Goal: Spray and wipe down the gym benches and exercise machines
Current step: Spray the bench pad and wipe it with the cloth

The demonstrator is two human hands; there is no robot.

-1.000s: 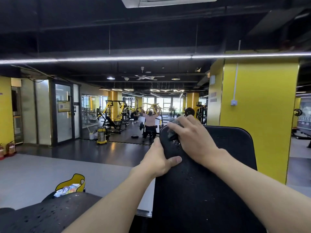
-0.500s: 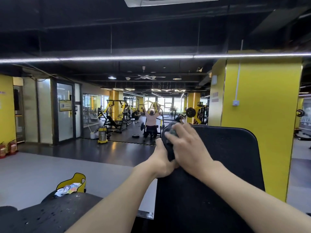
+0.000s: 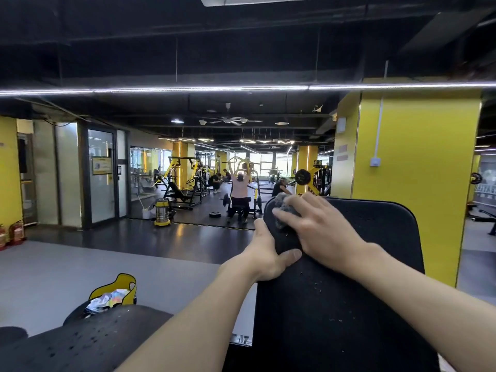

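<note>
Dim interior, dark ceiling (image 3: 241, 36). Main light: long white LED strip (image 3: 201, 89) high above left hand (image 3: 264, 260) gripping black pad (image 3: 349, 304). Daylight from windows (image 3: 268, 159) far behind grip. Glossy floor (image 3: 166, 234) left of grip carries soft reflections. Pad below grip matte, droplets (image 3: 318, 284) glinting. Right hand (image 3: 322, 232) slightly motion-soft. Wide-angle bowing at frame edges; distance soft.

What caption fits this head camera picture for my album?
Right hand presses a grey cloth onto the black backrest pad; left hand grips its edge.
</note>
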